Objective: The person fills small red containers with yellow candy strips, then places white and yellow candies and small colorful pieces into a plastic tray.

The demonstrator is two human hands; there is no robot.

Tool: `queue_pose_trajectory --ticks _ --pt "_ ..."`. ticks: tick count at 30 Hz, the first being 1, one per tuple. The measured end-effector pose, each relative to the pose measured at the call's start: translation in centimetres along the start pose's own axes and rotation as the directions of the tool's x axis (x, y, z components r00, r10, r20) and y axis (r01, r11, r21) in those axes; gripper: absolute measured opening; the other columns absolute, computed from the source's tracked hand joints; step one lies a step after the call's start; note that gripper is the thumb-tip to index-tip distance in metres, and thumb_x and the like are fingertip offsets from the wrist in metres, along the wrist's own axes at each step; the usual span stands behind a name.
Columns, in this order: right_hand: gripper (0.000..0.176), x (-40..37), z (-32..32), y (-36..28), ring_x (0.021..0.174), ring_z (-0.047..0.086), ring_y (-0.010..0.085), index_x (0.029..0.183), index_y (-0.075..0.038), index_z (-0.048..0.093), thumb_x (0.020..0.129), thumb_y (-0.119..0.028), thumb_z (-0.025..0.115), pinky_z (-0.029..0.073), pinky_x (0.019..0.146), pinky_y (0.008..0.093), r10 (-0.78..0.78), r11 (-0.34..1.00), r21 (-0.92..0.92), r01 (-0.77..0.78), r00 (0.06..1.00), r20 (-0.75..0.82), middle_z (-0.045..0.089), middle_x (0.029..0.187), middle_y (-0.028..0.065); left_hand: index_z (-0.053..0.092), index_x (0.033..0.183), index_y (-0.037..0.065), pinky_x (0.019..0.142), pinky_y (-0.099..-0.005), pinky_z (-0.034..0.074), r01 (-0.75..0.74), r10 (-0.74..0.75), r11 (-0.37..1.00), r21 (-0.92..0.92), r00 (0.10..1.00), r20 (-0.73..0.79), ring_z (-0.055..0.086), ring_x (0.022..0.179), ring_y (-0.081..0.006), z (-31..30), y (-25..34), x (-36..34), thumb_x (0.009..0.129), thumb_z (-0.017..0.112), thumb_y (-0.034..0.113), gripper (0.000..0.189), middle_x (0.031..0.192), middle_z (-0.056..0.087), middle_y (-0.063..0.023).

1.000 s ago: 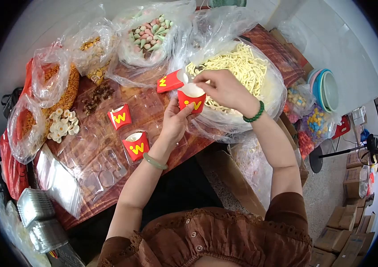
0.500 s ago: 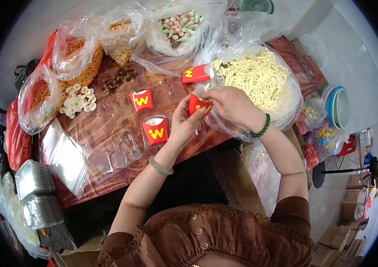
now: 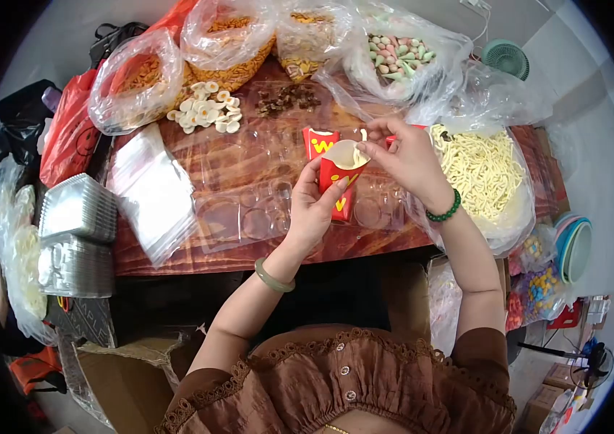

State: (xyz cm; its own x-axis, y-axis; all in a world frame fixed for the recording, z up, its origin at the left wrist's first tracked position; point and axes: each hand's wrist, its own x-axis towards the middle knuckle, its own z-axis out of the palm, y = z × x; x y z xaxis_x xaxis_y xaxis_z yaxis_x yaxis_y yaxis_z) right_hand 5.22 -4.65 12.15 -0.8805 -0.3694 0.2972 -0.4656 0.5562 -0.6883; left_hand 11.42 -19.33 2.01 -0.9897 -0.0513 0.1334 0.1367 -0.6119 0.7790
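My left hand [image 3: 312,206] is closed around a small red fry carton [image 3: 332,172] with a yellow mark, its pale inside facing up. My right hand [image 3: 409,160] pinches a pale yellow fry-shaped strip [image 3: 362,153] at the carton's mouth. Another red carton [image 3: 314,137] stands just behind the held one. Part of a further carton [image 3: 343,208] shows beneath it, and one more is mostly hidden behind my right hand. Close by on the right, a clear bag holds a heap of pale yellow strips [image 3: 479,172].
Along the back sit bags of orange pieces [image 3: 231,69], mixed pieces [image 3: 303,61] and pastel cone shapes [image 3: 399,56]. White flower-like pieces [image 3: 207,110] and dark brown bits [image 3: 289,100] lie in front. Clear trays [image 3: 249,213], plastic sleeves [image 3: 149,192] and stacked containers [image 3: 77,210] are leftward.
The view has turned left, so the table appears farther right. The held carton now shows its open mouth, and my right hand has drawn slightly back from it with a strip in its fingers.
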Motion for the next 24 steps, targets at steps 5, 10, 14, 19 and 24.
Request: queue_pose_trajectory --ticks 5,10,14,19,24 --pt "0.019 2.4 3.3 1.1 0.062 0.051 0.0015 0.094 0.002 0.064 0.081 -0.011 0.068 0.042 0.054 0.0208 -0.028 0.98 0.199 -0.003 0.988 0.153 0.062 0.077 -0.0003 0.041 0.127 -0.001 0.094 -0.0282 0.044 -0.075 0.075 0.997 0.004 0.997 -0.024 0.054 0.108 -0.0143 -2.3 1.0 -0.5 0.087 0.055 -0.003 0.042 0.121 0.053 -0.009" --pt "0.016 2.3 4.8 -2.4 0.065 0.059 0.0148 0.095 -0.001 0.064 0.081 -0.01 0.066 0.046 0.059 0.0271 -0.271 0.954 -0.092 0.285 0.952 0.143 0.063 0.077 0.0073 0.042 0.124 0.0 0.092 -0.0314 0.048 -0.123 0.122 0.992 -0.005 0.988 -0.099 0.055 0.108 -0.0165 -4.0 1.9 -1.1 0.088 0.055 -0.002 0.038 0.119 0.054 -0.0099" --pt "0.015 2.4 5.6 -2.8 0.074 0.061 0.0274 0.095 -0.003 0.064 0.081 -0.008 0.062 0.049 0.066 0.034 -0.408 0.877 -0.107 0.469 0.843 0.35 0.063 0.082 0.0115 0.043 0.124 0.0 0.092 -0.0322 0.049 -0.107 0.1 0.993 -0.052 0.988 -0.118 0.055 0.107 -0.0167 -4.8 2.6 -1.8 0.088 0.054 -0.002 0.037 0.118 0.054 -0.0097" --pt "0.016 2.0 6.3 -4.9 0.084 0.061 0.0315 0.094 -0.002 0.063 0.078 -0.005 0.061 0.05 0.07 0.0372 -0.393 0.865 -0.132 0.484 0.817 0.423 0.063 0.087 0.0131 0.042 0.124 -0.001 0.093 -0.0293 0.047 -0.067 0.056 0.996 -0.054 0.983 -0.173 0.054 0.106 -0.0143 -5.5 3.4 -2.0 0.088 0.054 -0.004 0.038 0.117 0.053 -0.0082" --pt "0.015 3.5 8.9 -5.1 0.081 0.061 0.032 0.092 -0.001 0.062 0.078 -0.006 0.061 0.049 0.068 0.0376 -0.441 0.862 -0.017 0.507 0.765 0.47 0.063 0.087 0.0157 0.042 0.124 0.0 0.09 -0.0292 0.049 -0.093 0.086 0.995 -0.017 0.966 -0.245 0.055 0.104 -0.0149 -6.3 4.7 -2.2 0.089 0.053 -0.002 0.037 0.116 0.053 -0.0086"
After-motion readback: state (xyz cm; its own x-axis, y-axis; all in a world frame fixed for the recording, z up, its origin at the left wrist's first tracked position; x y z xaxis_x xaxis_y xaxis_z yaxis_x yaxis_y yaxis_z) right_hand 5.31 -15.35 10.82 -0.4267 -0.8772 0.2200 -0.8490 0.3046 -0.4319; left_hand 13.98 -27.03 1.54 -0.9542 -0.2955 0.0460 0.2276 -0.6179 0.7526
